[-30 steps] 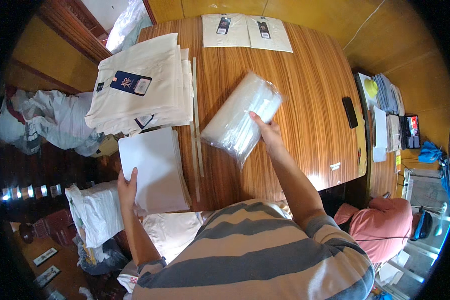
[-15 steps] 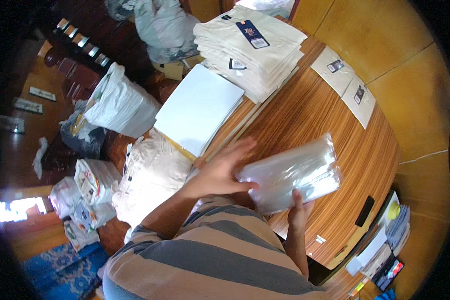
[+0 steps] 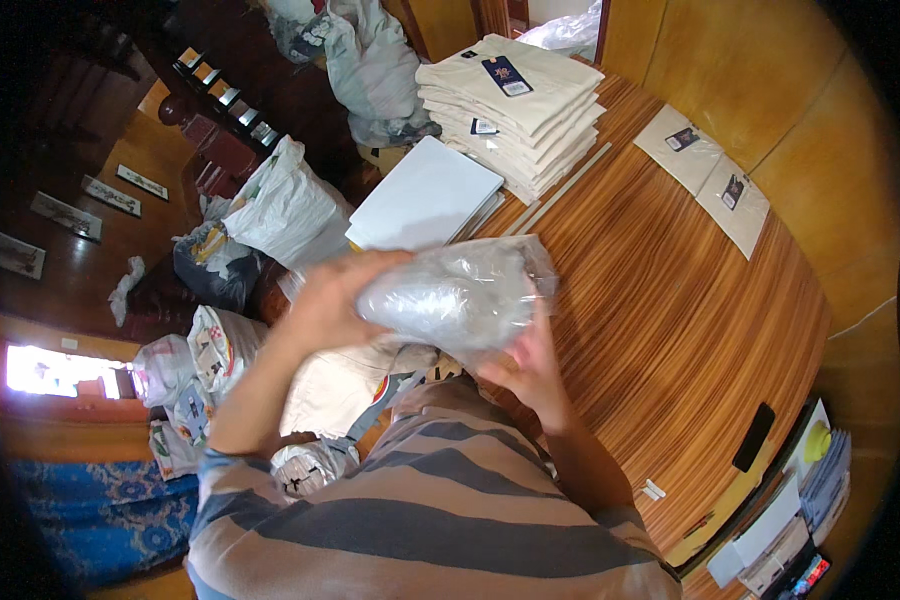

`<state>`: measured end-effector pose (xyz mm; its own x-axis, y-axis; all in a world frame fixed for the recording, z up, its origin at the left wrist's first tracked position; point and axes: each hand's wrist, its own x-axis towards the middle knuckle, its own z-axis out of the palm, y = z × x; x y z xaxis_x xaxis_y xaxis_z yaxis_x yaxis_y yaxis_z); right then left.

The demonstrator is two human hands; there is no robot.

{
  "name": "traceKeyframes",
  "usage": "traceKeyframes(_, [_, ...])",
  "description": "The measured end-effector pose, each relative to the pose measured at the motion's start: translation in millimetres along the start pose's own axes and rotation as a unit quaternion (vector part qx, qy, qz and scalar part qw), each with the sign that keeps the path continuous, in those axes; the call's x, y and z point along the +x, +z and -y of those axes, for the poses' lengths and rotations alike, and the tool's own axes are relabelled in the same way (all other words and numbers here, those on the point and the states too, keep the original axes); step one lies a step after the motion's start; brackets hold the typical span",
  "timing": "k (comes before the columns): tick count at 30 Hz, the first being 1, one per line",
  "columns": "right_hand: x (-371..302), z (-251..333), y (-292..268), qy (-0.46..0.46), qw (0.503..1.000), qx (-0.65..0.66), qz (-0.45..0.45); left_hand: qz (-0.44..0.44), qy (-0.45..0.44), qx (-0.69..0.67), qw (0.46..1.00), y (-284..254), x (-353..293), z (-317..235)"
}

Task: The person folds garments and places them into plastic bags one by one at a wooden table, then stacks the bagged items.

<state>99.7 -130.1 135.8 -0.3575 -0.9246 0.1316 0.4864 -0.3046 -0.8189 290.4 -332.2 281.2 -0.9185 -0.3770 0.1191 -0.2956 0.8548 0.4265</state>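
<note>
A shiny stack of clear plastic bags (image 3: 448,300) is held up between my two hands over the near left edge of the table. My left hand (image 3: 332,300) is closed round its left end, slightly smeared by motion. At the right end, my right hand (image 3: 533,360) grips the plastic, some of its fingers hidden behind it. Just beyond the bags lies a pile of white boards or sheets (image 3: 425,195). Behind that stands a tall stack of folded cream garments (image 3: 560,88) with dark tags.
Two flat cream garments (image 3: 735,210) with tags lie along the far right of the wooden table (image 3: 690,350). A black object (image 3: 754,437) rests by the right edge. Stuffed white bags (image 3: 290,210) stand on the left, with pale cloth (image 3: 335,385) below my left arm.
The plastic bags have moved left and nearer the white sheets, and now lie crosswise between both hands. My left hand has closed from spread fingers onto their end.
</note>
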Motion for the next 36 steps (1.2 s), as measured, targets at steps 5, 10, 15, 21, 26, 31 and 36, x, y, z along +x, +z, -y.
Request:
traceKeyframes(5, [85.6,-38.0,40.6,-0.002,0.996,-0.003,-0.094,0.060,0.143,0.173,0.973,-88.6,92.2,39.8])
traceKeyframes(10, [149.5,-106.2,25.3,0.044,0.971,-0.061,-0.228,0.162,0.191,0.112,0.961,-41.7,173.5,142.9])
traceKeyframes(15, [136.5,-141.0,-25.0,0.191,0.952,-0.007,-0.237,0.107,0.299,0.078,0.945,50.7,195.8,186.1])
traceKeyframes(21, [91.1,-102.0,-60.4,0.225,0.931,-0.082,-0.274,0.032,0.308,0.049,0.950,69.3,205.6,196.4])
traceKeyframes(26, [116.4,-89.7,-37.8,0.203,0.944,-0.094,-0.241,-0.041,0.260,0.079,0.962,75.8,200.3,208.1])
traceKeyframes(31, [136.9,-53.6,-40.2,0.283,0.892,-0.314,-0.160,-0.060,0.272,0.052,0.959,81.1,211.1,218.8])
traceKeyframes(36, [178.7,46.4,-69.8,-0.001,0.876,-0.344,-0.338,-0.110,0.281,-0.037,0.953,71.0,209.7,204.4])
